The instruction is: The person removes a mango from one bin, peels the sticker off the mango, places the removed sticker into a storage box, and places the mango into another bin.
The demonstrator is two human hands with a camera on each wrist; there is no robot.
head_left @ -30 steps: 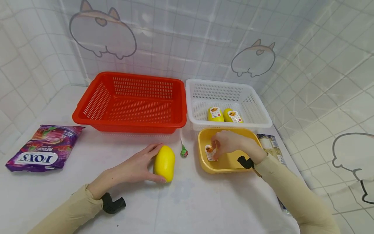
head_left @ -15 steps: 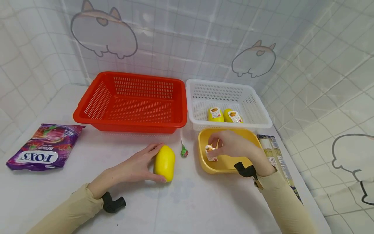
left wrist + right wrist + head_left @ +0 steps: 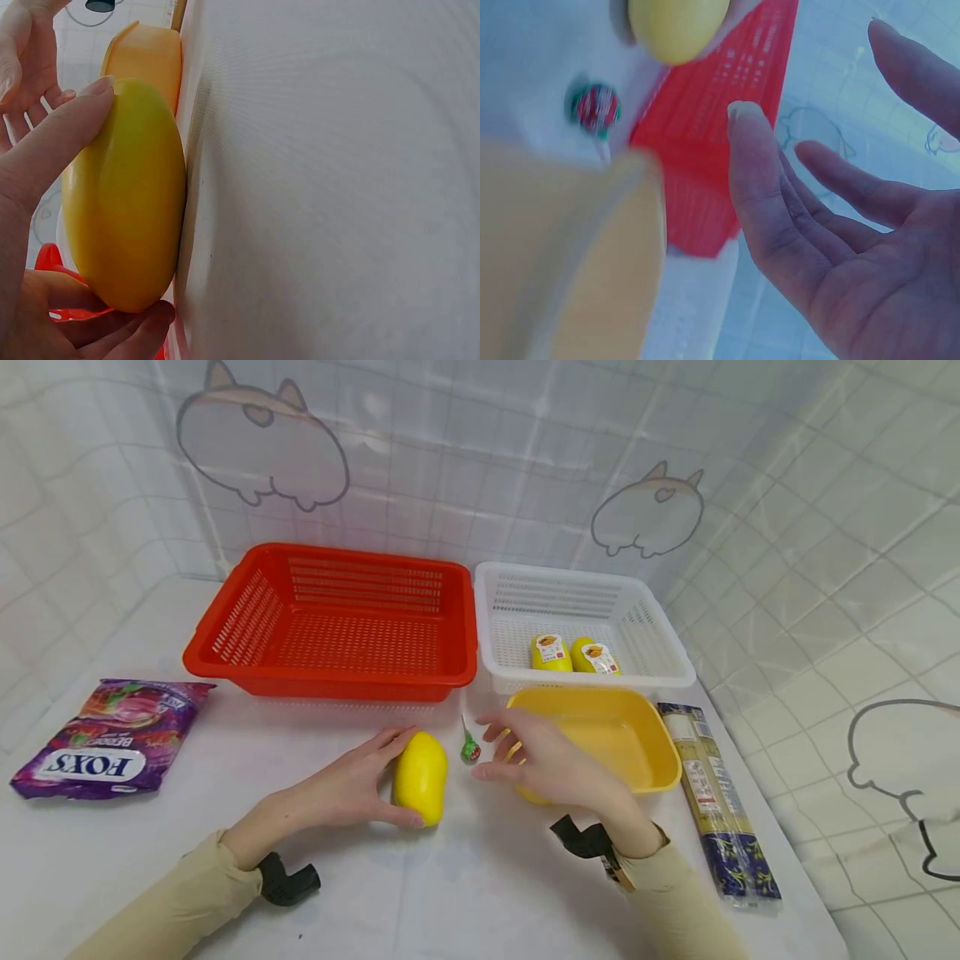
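Note:
In the head view a yellow mango (image 3: 422, 781) lies on the white tabletop. My left hand (image 3: 348, 789) holds it, thumb at the near end and fingers at the far end; the left wrist view shows the mango (image 3: 127, 195) between them. My right hand (image 3: 558, 762) hovers over the left rim of a yellow basin (image 3: 637, 747), fingers loosely bent and holding nothing. In the right wrist view that hand (image 3: 840, 232) is spread, palm visible. A lollipop (image 3: 470, 750) in a green and red wrapper lies between the mango and the right fingertips. The hand hides part of the basin.
A red basket (image 3: 330, 681) stands at the back left. Beside it a white basket (image 3: 592, 681) holds two labelled mangoes (image 3: 551, 653). A purple FOX'S bag (image 3: 112, 739) lies at left, a long clear noodle-like pack (image 3: 716, 802) at right. Tiled sheeting rises behind.
My right hand has come up out of the yellow basin and moved left toward the lollipop and mango. A white label seen in the basin earlier is now out of sight. The left hand stays put.

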